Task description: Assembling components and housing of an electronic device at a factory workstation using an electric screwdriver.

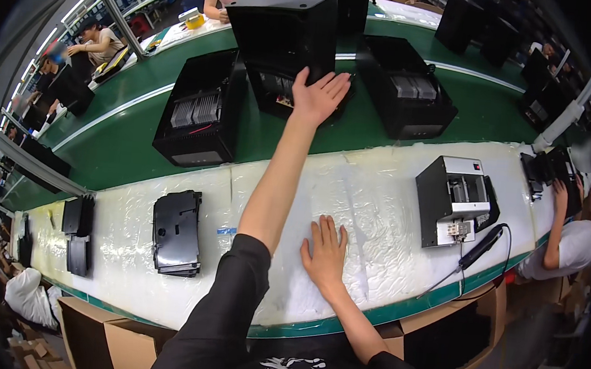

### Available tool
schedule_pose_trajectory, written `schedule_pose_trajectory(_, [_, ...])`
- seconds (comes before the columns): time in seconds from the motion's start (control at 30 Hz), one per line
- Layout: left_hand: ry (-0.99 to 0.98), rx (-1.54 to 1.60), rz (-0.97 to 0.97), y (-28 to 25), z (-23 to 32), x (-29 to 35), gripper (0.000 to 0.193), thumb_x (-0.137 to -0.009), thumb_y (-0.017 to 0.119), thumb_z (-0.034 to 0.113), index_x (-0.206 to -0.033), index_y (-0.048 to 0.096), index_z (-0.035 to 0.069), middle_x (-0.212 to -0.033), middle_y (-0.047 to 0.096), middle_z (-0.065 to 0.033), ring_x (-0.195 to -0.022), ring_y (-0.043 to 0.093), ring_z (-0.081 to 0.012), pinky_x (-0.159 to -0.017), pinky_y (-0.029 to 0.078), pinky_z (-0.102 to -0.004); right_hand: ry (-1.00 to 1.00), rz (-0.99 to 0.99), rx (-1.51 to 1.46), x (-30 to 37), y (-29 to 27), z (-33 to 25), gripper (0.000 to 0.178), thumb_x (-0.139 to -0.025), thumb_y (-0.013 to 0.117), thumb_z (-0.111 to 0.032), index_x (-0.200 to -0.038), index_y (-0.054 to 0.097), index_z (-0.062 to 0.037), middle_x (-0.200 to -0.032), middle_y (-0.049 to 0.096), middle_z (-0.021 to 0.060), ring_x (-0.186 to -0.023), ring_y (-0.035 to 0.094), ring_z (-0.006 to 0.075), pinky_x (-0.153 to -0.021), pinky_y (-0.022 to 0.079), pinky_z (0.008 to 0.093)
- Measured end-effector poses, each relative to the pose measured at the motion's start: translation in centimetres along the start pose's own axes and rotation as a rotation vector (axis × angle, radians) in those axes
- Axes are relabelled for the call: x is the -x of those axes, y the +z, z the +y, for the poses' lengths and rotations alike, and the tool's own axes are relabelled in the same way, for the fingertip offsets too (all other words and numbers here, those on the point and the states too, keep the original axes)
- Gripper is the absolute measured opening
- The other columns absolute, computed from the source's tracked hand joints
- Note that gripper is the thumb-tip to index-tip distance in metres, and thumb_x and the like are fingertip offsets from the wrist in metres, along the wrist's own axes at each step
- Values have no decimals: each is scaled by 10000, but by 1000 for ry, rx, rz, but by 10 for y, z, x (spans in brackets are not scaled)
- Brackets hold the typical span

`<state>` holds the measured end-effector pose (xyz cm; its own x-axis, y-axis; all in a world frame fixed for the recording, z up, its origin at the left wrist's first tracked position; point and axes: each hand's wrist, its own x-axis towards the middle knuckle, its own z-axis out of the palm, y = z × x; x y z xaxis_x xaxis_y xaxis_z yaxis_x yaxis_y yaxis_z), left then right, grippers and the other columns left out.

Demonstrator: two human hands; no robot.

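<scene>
My left hand [320,97] reaches forward, palm turned up and fingers spread, with nothing in its grasp. It is in front of a tall black housing [286,34] that stands over an open black case with parts inside; I cannot tell whether the fingers touch it. My right hand [326,255] lies with outstretched fingers on the film-covered white bench [377,205], holding nothing. Left of the reaching hand is an open black case [200,111] with a row of grey plates inside. A similar open case [407,89] stands to its right.
The cases rest on a green conveyor [123,129]. On the bench are stacked black plastic panels [177,234] at left, a black and silver screw feeder [450,200] and a corded electric screwdriver [479,247] at right. Cardboard boxes [130,345] stand below. Other people work nearby.
</scene>
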<state>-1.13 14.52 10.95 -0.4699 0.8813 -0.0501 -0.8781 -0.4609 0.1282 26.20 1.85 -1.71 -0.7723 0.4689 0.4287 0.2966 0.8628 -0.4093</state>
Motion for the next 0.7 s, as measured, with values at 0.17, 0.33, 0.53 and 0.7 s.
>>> schedule_pose_trajectory(0.17, [-43,-700,-116,-7,72,84,595,-890,478,327,-1343,373,-44,-1379,409,-205,-1215,464,-277,-1017,376,-388,-5,18,-67,-3,0,1,378,-794,578,-168,-1112,559,36,-1246,510,211,-1239,424,321,-1054,240,513])
schedule_pose_trajectory(0.33, [174,-1673,215,10,157,162,487,-834,605,234,-1253,508,6,-1209,571,-147,-1110,545,-221,-975,412,-342,-6,17,-40,-4,-4,7,381,-791,575,-157,-1120,559,36,-1264,492,213,-1260,399,321,-1055,234,523])
schedule_pose_trajectory(0.53, [543,-3076,-91,-16,177,211,508,-665,726,150,-1130,535,73,-983,581,-132,-945,542,-323,-803,454,-377,-35,-1,-1,0,-5,5,377,-798,562,-162,-1125,560,27,-1280,473,218,-1273,378,327,-1057,224,532])
schedule_pose_trajectory(0.7, [353,-3011,36,-17,197,196,420,-655,739,148,-1022,560,52,-957,596,-137,-935,564,-328,-790,463,-398,-31,20,-24,3,2,1,366,-800,559,-167,-1112,563,24,-1275,478,216,-1263,389,323,-1055,227,526])
